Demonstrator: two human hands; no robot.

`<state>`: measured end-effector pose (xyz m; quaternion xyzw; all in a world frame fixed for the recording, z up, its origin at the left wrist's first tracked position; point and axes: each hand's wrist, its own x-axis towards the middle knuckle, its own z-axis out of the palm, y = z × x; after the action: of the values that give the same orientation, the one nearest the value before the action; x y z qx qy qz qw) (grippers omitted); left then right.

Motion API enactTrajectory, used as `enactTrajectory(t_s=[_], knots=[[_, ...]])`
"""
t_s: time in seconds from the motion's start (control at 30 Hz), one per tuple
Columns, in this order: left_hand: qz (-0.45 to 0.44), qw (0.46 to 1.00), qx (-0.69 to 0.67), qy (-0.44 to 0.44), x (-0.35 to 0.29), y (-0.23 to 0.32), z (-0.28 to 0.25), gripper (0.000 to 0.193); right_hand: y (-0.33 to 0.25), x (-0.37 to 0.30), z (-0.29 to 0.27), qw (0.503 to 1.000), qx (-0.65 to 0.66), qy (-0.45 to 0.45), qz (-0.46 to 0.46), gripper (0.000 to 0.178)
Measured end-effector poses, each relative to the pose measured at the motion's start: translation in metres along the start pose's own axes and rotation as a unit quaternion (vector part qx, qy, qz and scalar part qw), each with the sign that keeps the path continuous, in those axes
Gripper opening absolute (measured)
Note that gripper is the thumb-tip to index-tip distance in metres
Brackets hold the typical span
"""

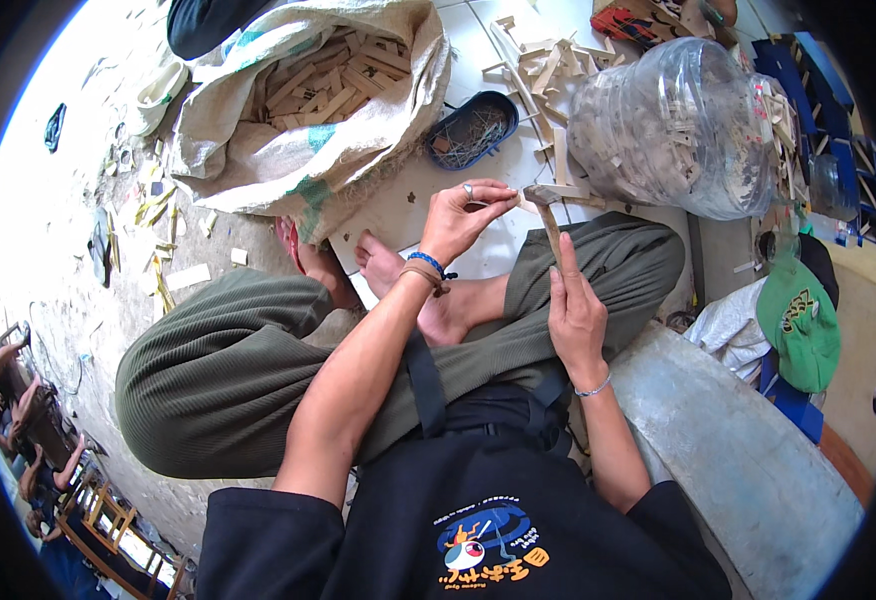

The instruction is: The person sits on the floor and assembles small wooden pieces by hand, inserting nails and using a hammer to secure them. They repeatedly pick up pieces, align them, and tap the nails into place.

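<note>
My right hand (578, 315) grips the wooden handle of a hammer (550, 222), its index finger stretched along the handle. The hammer's dark head is close to the fingertips of my left hand (463, 222), beside a pale wooden strip (563, 191). My left thumb and fingers are pinched together; what lies between them is too small to make out. Just beyond my left hand stands a blue oval tray (511, 104) with many thin nails (475, 130) in it.
An open woven sack (208, 125) full of short wooden pieces (333, 88) stands at the far left. A large clear plastic jug (668, 130) lies at the right, near loose wooden strips (553, 68). A green cap (798, 322) and a grey slab (728, 440) are at my right.
</note>
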<state>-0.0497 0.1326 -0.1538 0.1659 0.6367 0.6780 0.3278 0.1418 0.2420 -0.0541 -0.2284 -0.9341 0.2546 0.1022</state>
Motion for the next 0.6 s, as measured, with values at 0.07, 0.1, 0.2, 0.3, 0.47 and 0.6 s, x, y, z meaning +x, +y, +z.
enactTrajectory(t_s=[0.07,0.1,0.2,0.3,0.47,0.6], knots=[[0.008,1.000,0.012,0.002,0.0001,0.0016,0.0011,0.024,0.0012,0.0009,-0.0008,1.000,0.009,0.005,0.004,0.060],[0.038,0.998,0.043,0.009,-0.0003,0.0023,0.0016,0.024,0.0014,0.0008,-0.0009,1.000,0.013,0.006,0.001,0.060],[0.111,0.985,0.127,0.029,-0.0003,0.0040,0.0005,0.027,0.0018,0.0001,0.0001,1.000,0.021,-0.003,0.012,0.059],[0.126,0.977,0.170,0.030,0.0017,0.0055,0.0000,0.030,0.0026,0.0000,0.0031,1.000,0.029,0.007,0.003,0.059],[0.100,0.984,0.144,0.037,0.0005,0.0095,0.0053,0.044,0.0054,0.0019,0.0054,1.000,0.012,-0.001,-0.003,0.060],[0.095,0.984,0.148,0.036,0.0008,0.0106,0.0073,0.042,0.0051,0.0030,0.0056,0.999,0.016,0.027,-0.020,0.062]])
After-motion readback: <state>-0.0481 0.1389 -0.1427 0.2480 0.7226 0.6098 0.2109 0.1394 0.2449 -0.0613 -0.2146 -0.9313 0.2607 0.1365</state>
